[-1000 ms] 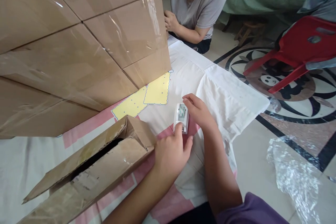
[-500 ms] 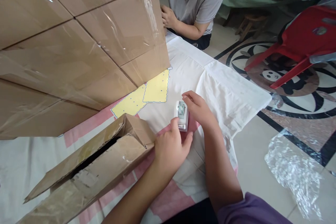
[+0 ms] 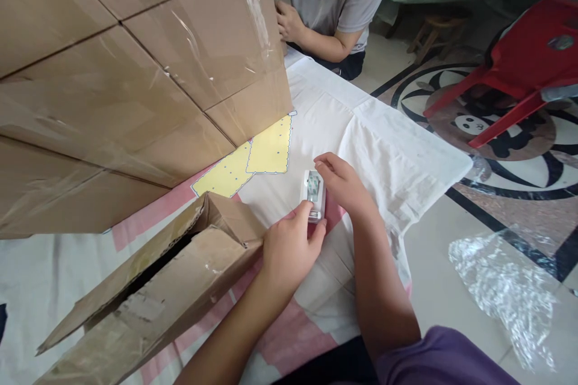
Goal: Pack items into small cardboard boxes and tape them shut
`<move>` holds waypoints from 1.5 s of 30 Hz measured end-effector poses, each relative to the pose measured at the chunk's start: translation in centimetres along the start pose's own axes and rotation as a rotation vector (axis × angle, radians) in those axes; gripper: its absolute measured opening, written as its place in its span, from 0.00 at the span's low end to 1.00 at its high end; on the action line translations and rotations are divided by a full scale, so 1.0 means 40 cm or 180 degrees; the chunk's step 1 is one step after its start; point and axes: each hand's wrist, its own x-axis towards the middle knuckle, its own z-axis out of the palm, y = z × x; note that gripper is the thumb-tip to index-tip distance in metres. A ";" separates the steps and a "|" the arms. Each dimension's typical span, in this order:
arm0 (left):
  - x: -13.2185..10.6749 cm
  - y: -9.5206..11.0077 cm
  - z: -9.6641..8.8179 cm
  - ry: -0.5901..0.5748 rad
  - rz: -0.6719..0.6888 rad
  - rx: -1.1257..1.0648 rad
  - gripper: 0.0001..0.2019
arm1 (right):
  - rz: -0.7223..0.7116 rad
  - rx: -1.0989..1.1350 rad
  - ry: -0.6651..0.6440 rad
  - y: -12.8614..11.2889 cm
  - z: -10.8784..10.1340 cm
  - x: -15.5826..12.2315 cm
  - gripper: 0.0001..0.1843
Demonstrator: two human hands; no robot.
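A small white case (image 3: pixel 321 195) with a see-through top, a green-and-white printed piece showing under it, is between my two hands on the cloth. My left hand (image 3: pixel 291 243) grips its near end, fingers at the left side and thumb at the near right corner. Along the far right edge curls my right hand (image 3: pixel 341 183), its fingertips by the far corner and its thumb hidden. Left of my left hand lies a worn cardboard box (image 3: pixel 180 289) with its long side gaping.
Taped cartons (image 3: pixel 180 72) are stacked at left, partly over yellow printed sheets (image 3: pixel 270 147). A co-worker's hand (image 3: pixel 289 23) rests by the stack's far edge. The cloth-covered table (image 3: pixel 383 126) ends at right; a red chair (image 3: pixel 528 54) and clear plastic wrap (image 3: pixel 506 289) are beyond.
My left thumb and fingers have closed in on the case's near end. My right hand stays at its right side. The view has shifted slightly.
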 end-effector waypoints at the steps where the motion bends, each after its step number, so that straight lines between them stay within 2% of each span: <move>1: 0.001 -0.001 -0.001 0.0005 -0.0070 -0.0072 0.12 | 0.0003 0.0014 0.0001 0.000 0.000 0.000 0.12; 6: 0.003 -0.001 0.003 -0.0010 -0.0423 -0.0256 0.16 | 0.0049 0.0035 -0.0007 0.001 0.000 -0.002 0.12; 13: 0.013 -0.005 0.002 0.0017 -0.0566 -0.0648 0.16 | 0.0091 -0.0036 -0.0003 0.002 -0.002 -0.004 0.11; 17: 0.019 -0.019 -0.001 -0.0137 -0.0616 -0.1746 0.16 | 0.0076 -0.0085 -0.0025 0.000 -0.001 -0.003 0.11; 20: 0.031 -0.028 -0.001 -0.0376 -0.0928 -0.2684 0.17 | 0.0052 -0.0143 -0.0038 0.003 0.001 -0.001 0.11; 22: 0.041 -0.031 -0.002 -0.0423 -0.1099 -0.3106 0.14 | 0.0026 -0.0171 -0.0041 0.006 0.002 0.001 0.11; 27: 0.053 -0.032 -0.004 -0.0531 -0.1184 -0.3826 0.09 | 0.0003 -0.0205 -0.0040 0.008 0.004 0.002 0.11; 35: 0.052 -0.040 -0.001 -0.0702 -0.1183 -0.4396 0.12 | 0.0001 -0.0336 -0.0143 -0.005 0.005 -0.008 0.11; 45: 0.051 -0.038 0.001 -0.0922 -0.1255 -0.5052 0.15 | -0.0062 -0.0471 -0.0067 -0.006 0.008 -0.005 0.12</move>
